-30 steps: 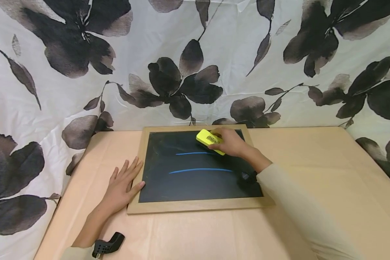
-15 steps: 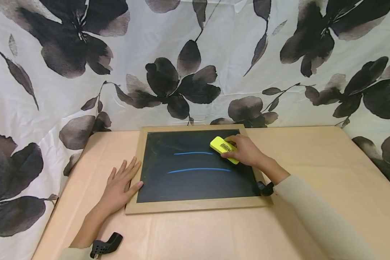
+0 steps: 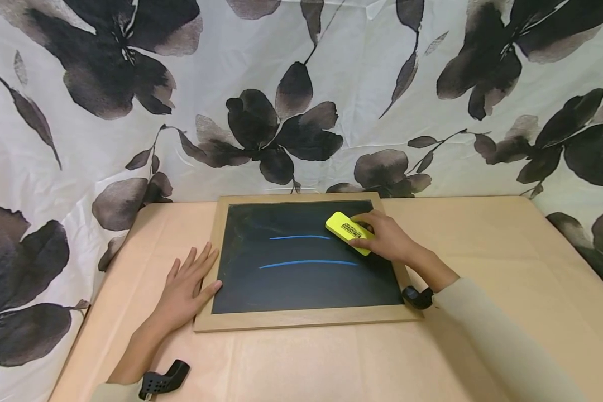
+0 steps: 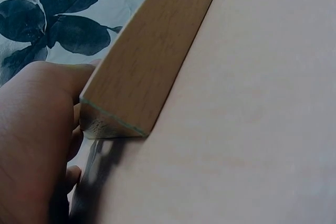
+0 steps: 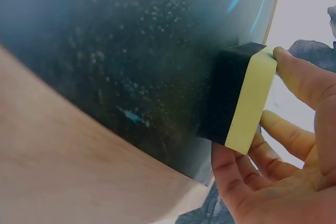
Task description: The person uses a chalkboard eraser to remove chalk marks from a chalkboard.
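My right hand (image 3: 387, 237) holds a yellow board eraser (image 3: 344, 228) over the right part of a wood-framed chalkboard (image 3: 281, 290). In the right wrist view, thumb and fingers pinch the yellow back of the eraser (image 5: 253, 100), its dark felt side facing the board. Two blue lines, an upper one (image 3: 299, 237) and a longer lower one (image 3: 309, 262), run across the dark surface left of the eraser. My left hand (image 3: 186, 290) rests with fingers straight at the frame's left side. In the left wrist view it lies against the wooden frame (image 4: 152, 51).
The chalkboard lies on a light wooden table (image 3: 291, 363). Behind it hangs a white cloth (image 3: 372, 67) printed with dark flowers. Black wrist devices sit on the left wrist (image 3: 164, 379) and the right wrist (image 3: 418, 297).
My right hand has moved the eraser right and toward me from the board's upper edge; the upper blue line's right end now shows. In the last half second it barely shifts. The left hand stays put.
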A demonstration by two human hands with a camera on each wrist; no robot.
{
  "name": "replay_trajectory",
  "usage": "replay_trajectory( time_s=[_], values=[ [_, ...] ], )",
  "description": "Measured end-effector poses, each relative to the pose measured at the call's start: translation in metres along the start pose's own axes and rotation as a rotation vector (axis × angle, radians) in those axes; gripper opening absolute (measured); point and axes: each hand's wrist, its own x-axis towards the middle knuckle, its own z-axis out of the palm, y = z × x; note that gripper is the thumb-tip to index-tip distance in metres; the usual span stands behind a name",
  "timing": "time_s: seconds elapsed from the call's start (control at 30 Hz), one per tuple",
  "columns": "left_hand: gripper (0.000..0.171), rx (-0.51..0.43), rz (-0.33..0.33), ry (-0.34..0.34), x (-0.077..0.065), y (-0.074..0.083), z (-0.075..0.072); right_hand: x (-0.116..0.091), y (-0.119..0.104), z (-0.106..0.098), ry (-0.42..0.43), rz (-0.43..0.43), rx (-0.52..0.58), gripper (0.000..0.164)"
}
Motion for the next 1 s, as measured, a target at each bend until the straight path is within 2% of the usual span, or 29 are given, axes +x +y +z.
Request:
replay_trajectory(
  time_s=[0.37, 0.63, 1.0],
  values=[
    [0.066, -0.009, -0.002, 0.01, 0.0, 0.0, -0.001, 0.006, 0.0, 0.003, 0.019, 0.012, 0.12, 0.055],
    [0.066, -0.013, -0.008, 0.013, 0.001, 0.001, 0.002, 0.014, -0.004, 0.006, 0.02, -0.034, 0.119, 0.055],
    [0.066, -0.011, -0.005, 0.016, 0.004, 0.003, 0.003, 0.03, -0.02, 0.013, 0.002, -0.046, 0.118, 0.054]
  ],
)
